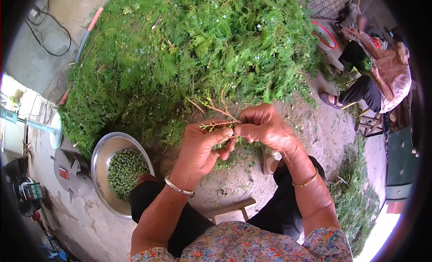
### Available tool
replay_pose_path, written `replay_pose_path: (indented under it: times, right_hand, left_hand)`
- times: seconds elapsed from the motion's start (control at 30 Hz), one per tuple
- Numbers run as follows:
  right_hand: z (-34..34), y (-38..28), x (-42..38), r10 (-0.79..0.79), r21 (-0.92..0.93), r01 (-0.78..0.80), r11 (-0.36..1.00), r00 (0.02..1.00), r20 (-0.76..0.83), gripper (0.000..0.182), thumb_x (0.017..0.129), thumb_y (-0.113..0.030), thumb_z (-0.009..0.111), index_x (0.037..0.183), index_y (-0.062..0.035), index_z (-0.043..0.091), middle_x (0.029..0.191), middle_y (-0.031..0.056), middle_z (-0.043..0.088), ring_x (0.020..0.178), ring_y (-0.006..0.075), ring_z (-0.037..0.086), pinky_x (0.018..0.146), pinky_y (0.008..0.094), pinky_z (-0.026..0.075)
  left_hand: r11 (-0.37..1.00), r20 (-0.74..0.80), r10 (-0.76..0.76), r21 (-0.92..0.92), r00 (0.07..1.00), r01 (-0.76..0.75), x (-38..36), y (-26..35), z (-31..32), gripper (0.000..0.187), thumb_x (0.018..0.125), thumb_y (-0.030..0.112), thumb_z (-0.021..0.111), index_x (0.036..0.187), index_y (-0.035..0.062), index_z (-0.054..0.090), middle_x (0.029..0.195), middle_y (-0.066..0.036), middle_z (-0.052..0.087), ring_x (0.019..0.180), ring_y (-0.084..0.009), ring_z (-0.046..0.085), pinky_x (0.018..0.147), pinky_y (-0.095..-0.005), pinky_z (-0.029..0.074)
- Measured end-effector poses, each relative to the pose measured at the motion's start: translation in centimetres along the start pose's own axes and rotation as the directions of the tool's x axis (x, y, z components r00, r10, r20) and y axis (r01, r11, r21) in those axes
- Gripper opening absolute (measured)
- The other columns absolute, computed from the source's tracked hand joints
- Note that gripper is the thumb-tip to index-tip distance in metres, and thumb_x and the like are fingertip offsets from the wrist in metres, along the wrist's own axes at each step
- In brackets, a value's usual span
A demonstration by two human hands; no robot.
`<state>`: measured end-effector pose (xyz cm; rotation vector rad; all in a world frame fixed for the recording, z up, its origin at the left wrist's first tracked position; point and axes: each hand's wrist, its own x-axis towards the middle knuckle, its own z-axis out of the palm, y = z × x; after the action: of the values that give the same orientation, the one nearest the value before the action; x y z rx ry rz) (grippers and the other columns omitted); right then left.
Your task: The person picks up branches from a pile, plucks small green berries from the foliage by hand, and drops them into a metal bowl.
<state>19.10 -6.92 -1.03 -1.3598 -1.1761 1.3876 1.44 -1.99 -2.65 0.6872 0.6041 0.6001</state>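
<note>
A thin reddish-brown twig point(221, 110) with a few green sprigs runs between my two hands, over the gap in front of my knees. My left hand point(204, 142) has its thumb and fingers closed around the lower part of the twig. Just to its right, my right hand point(265, 129) pinches at the same spot, thumb against forefinger; whatever sits in that pinch is too small to make out. A metal bowl point(97, 172) stands by my left leg, partly filled with small round green cones point(127, 172).
A big heap of cut evergreen branches point(193, 46) spreads in front of me. More greenery point(355, 194) lies at the right. Another person point(378, 77) sits at the upper right near a red-rimmed basin point(325, 36). A fan point(54, 130) stands at the left.
</note>
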Motion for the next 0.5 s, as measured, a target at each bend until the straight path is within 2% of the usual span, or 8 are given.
replay_pose_path:
  times: [0.1,0.2,0.23,0.3,0.37,0.4,0.43,0.5]
  right_hand:
    - [0.0,0.6,0.3,0.000,-0.081,-0.003,0.997,1.000,-0.030,0.016,0.082,-0.009,0.064,0.070,0.0009,0.061,0.057,-0.0016,0.050,0.053,0.0046,0.043,0.046,0.0232,0.033]
    - [-0.2,1.1,0.4,-0.056,-0.127,0.048,0.991,0.997,-0.056,0.018,0.083,-0.009,0.063,0.069,0.0013,0.059,0.056,-0.0013,0.049,0.053,0.0042,0.043,0.046,0.0238,0.033]
    - [-0.2,1.0,0.3,-0.106,-0.203,0.089,0.975,0.992,-0.073,0.018,0.083,-0.009,0.062,0.069,0.0013,0.059,0.056,-0.0014,0.050,0.053,0.0041,0.042,0.046,0.0241,0.033]
    - [-0.6,1.0,0.4,-0.159,-0.280,0.130,0.951,0.983,-0.086,0.019,0.083,-0.009,0.062,0.068,0.0014,0.058,0.056,-0.0014,0.050,0.053,0.0040,0.042,0.046,0.0243,0.033]
    - [-1.3,1.3,0.4,-0.222,-0.321,0.115,0.940,0.921,-0.320,0.018,0.083,-0.009,0.061,0.069,0.0014,0.058,0.056,-0.0017,0.050,0.052,0.0039,0.042,0.046,0.0247,0.034]
    - [-1.5,1.3,0.4,-0.224,-0.319,0.120,0.940,0.922,-0.315,0.018,0.083,-0.009,0.061,0.069,0.0014,0.058,0.056,-0.0017,0.050,0.052,0.0039,0.042,0.046,0.0247,0.034]
    - [-1.7,1.3,0.4,-0.183,-0.274,0.084,0.958,0.916,-0.357,0.018,0.084,-0.010,0.061,0.069,0.0013,0.058,0.055,-0.0016,0.049,0.052,0.0037,0.042,0.046,0.0245,0.034]
    - [-1.4,1.6,0.5,-0.121,-0.183,0.048,0.982,0.901,-0.416,0.021,0.084,-0.011,0.061,0.066,0.0005,0.057,0.053,-0.0018,0.049,0.051,0.0033,0.041,0.045,0.0241,0.033]
  left_hand:
    - [0.999,-0.003,0.001,0.048,1.000,-0.001,0.3,-0.5,-0.6,0.010,0.082,0.007,0.063,0.087,-0.0014,0.062,0.070,-0.010,0.061,0.055,-0.0139,0.056,0.041,-0.0222,0.037]
    - [0.996,-0.002,-0.033,0.081,0.999,0.033,0.1,-0.3,-0.7,0.007,0.082,0.005,0.061,0.083,-0.0013,0.061,0.069,-0.010,0.060,0.052,-0.0135,0.054,0.040,-0.0222,0.037]
    - [0.996,-0.002,-0.036,0.081,0.999,0.036,0.1,-0.2,-1.0,0.007,0.082,0.005,0.061,0.083,-0.0013,0.061,0.069,-0.010,0.060,0.052,-0.0135,0.054,0.040,-0.0222,0.037]
    - [0.987,0.087,-0.068,-0.141,0.994,0.080,0.3,-0.1,-2.4,0.006,0.081,0.007,0.059,0.080,0.0015,0.059,0.069,-0.010,0.059,0.056,-0.0156,0.055,0.041,-0.0247,0.038]
    - [0.950,0.225,-0.023,-0.298,0.974,0.092,0.7,0.0,-3.6,0.011,0.082,0.010,0.057,0.084,0.0001,0.060,0.082,-0.017,0.061,0.068,-0.0197,0.060,0.052,-0.0277,0.048]
    - [0.917,0.270,0.024,-0.389,0.963,0.086,0.7,0.0,-3.8,0.014,0.082,0.012,0.057,0.087,-0.0014,0.060,0.088,-0.020,0.062,0.074,-0.0224,0.061,0.057,-0.0301,0.052]
    - [0.918,0.262,0.028,-0.389,0.965,0.079,0.8,0.1,-3.7,0.014,0.082,0.012,0.057,0.087,-0.0014,0.060,0.088,-0.020,0.062,0.074,-0.0224,0.061,0.057,-0.0301,0.052]
    - [0.889,0.160,0.039,-0.456,0.986,0.039,0.9,0.1,-3.2,0.021,0.083,0.014,0.055,0.093,-0.0042,0.061,0.098,-0.024,0.060,0.083,-0.0282,0.062,0.068,-0.0358,0.055]
